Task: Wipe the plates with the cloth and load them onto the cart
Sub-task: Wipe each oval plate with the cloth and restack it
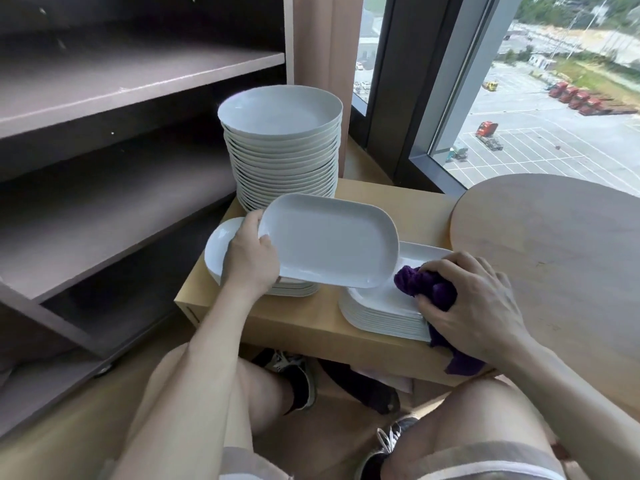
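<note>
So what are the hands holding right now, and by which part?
The left hand grips the oblong white plate by its left short end; the right hand clutches the purple cloth by its bunched middle.

The oblong plate (329,240) and the tall round stack (284,150) are plain white, unpatterned. The cloth (426,289) is deep purple. The table (304,323) is pale wood (faint grain only), the shelves (138,77) dull grey-brown, and the shoes (298,379) look black with white laces.

Tall plate stack (282,157) behind low stack (381,315), both on table (304,323)
</note>
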Demonstrator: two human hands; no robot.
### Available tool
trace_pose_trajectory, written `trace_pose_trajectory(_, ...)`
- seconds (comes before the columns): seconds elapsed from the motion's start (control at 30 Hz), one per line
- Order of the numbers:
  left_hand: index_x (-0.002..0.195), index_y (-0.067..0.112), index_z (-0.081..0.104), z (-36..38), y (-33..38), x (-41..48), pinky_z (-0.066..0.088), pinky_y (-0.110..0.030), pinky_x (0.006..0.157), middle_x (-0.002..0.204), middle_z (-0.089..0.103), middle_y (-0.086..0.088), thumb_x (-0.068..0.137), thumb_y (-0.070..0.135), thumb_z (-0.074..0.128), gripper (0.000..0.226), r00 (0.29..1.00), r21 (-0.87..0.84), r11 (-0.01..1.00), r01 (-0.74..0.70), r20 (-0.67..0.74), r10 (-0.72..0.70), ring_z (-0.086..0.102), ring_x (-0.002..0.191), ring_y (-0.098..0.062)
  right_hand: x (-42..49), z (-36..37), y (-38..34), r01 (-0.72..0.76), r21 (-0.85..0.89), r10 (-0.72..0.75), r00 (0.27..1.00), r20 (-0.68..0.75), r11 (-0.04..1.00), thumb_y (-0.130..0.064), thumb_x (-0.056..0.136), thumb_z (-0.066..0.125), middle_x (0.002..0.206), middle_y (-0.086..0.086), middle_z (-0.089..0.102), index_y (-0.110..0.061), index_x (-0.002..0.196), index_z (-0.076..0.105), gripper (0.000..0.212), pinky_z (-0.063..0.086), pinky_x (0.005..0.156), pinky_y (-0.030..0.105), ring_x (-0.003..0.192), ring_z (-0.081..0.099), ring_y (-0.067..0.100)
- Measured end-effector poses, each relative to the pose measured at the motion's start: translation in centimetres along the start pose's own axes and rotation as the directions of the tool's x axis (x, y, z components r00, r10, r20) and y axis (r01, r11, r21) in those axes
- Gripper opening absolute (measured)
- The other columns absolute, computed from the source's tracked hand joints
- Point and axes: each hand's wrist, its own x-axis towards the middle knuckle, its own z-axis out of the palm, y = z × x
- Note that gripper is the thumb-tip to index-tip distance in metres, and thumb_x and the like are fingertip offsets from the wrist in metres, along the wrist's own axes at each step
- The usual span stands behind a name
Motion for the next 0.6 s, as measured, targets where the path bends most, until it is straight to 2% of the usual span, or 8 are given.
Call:
trace_pose_trajectory(0.07, 0.142, 0.022, 0.050, -0.5, -0.6, 0.0, 0.059, -0.047, 0.085, 0.122, 0.057, -0.001, 0.104, 0.009, 0.037, 0.043, 0.998, 0.037, 0.997, 0.066, -0.025, -0.065, 0.056, 0.108, -0.026, 0.0, 0.0, 0.0, -0.003, -0.005, 0.003, 1.000, 0.013, 1.000, -0.047, 0.082, 0.074, 0.111, -0.018, 0.055, -0.042, 0.111, 0.064, 0.031, 0.031, 0.093, 0.039, 0.111, 0.049, 0.018)
trace_pose_trajectory(0.1, 0.143, 0.021, 0.050, -0.8, -0.8, 0.1, 0.059, -0.049, 0.084, 0.123, 0.056, -0.002, 0.104, 0.008, 0.037, 0.043, 0.994, 0.047, 0.994, 0.104, -0.036, -0.102, 0.057, 0.108, -0.027, 0.0, 0.0, 0.1, -0.004, -0.006, 0.004, 1.000, 0.015, 1.000, -0.047, 0.082, 0.074, 0.111, -0.018, 0.055, -0.042, 0.111, 0.064, 0.031, 0.032, 0.094, 0.041, 0.111, 0.049, 0.018)
trace_pose_trajectory(0.17, 0.140, 0.022, 0.052, -1.3, -1.3, 0.4, 0.061, -0.043, 0.070, 0.118, 0.056, -0.002, 0.102, 0.006, 0.037, 0.044, 0.984, 0.031, 0.986, 0.162, -0.076, -0.160, 0.058, 0.097, -0.025, 0.0, -0.1, 0.1, -0.002, -0.001, 0.002, 1.000, 0.013, 1.000, -0.046, 0.082, 0.073, 0.111, -0.019, 0.055, -0.043, 0.110, 0.064, 0.030, 0.034, 0.095, 0.042, 0.112, 0.050, 0.018)
trace_pose_trajectory(0.23, 0.135, 0.023, 0.054, -1.9, -1.7, 0.8, 0.054, -0.031, 0.052, 0.110, 0.056, -0.002, 0.099, 0.005, 0.040, 0.043, 0.975, 0.021, 0.980, 0.197, -0.114, -0.193, 0.057, 0.088, -0.021, 0.0, -0.1, 0.1, 0.007, 0.000, -0.007, 1.000, 0.013, 1.000, -0.047, 0.082, 0.073, 0.111, -0.019, 0.055, -0.043, 0.110, 0.063, 0.030, 0.033, 0.094, 0.041, 0.111, 0.049, 0.017)
trace_pose_trajectory(0.27, 0.133, 0.022, 0.055, -2.2, -1.9, 0.9, 0.051, -0.027, 0.049, 0.108, 0.056, -0.002, 0.097, 0.005, 0.041, 0.042, 0.970, 0.021, 0.977, 0.211, -0.128, -0.207, 0.058, 0.088, -0.022, 0.1, 0.0, 0.2, 0.011, -0.005, -0.011, 1.000, 0.016, 1.000, -0.047, 0.082, 0.072, 0.111, -0.019, 0.055, -0.043, 0.110, 0.063, 0.030, 0.033, 0.094, 0.041, 0.111, 0.049, 0.017)
trace_pose_trajectory(0.37, 0.131, 0.020, 0.056, -2.7, -2.3, 1.2, 0.050, -0.028, 0.050, 0.111, 0.058, -0.006, 0.095, 0.004, 0.043, 0.041, 0.956, 0.044, 0.966, 0.253, -0.162, -0.243, 0.062, 0.092, -0.028, 0.1, 0.1, 0.3, 0.012, -0.019, -0.012, 1.000, 0.025, 1.000, -0.049, 0.083, 0.071, 0.113, -0.019, 0.055, -0.044, 0.112, 0.062, 0.031, 0.032, 0.093, 0.040, 0.112, 0.048, 0.016)
trace_pose_trajectory(0.5, 0.136, 0.018, 0.054, -3.1, -2.4, 1.2, 0.060, -0.040, 0.066, 0.113, 0.058, -0.007, 0.097, 0.006, 0.045, 0.042, 0.947, 0.125, 0.952, 0.281, -0.199, -0.253, 0.062, 0.090, -0.027, 0.2, 0.2, 0.4, 0.023, -0.018, -0.022, 0.999, 0.030, 1.000, -0.052, 0.083, 0.067, 0.113, -0.019, 0.054, -0.044, 0.113, 0.061, 0.031, 0.031, 0.092, 0.040, 0.114, 0.048, 0.016)
trace_pose_trajectory(0.6, 0.135, 0.016, 0.055, -3.2, -2.5, 1.1, 0.050, -0.036, 0.060, 0.112, 0.060, -0.008, 0.096, 0.011, 0.046, 0.040, 0.940, 0.188, 0.932, 0.309, -0.210, -0.269, 0.061, 0.088, -0.026, 0.3, 0.1, 0.3, 0.014, -0.020, -0.013, 0.999, 0.033, 1.000, -0.057, 0.083, 0.062, 0.113, -0.019, 0.054, -0.043, 0.112, 0.062, 0.033, 0.027, 0.091, 0.037, 0.115, 0.048, 0.015)
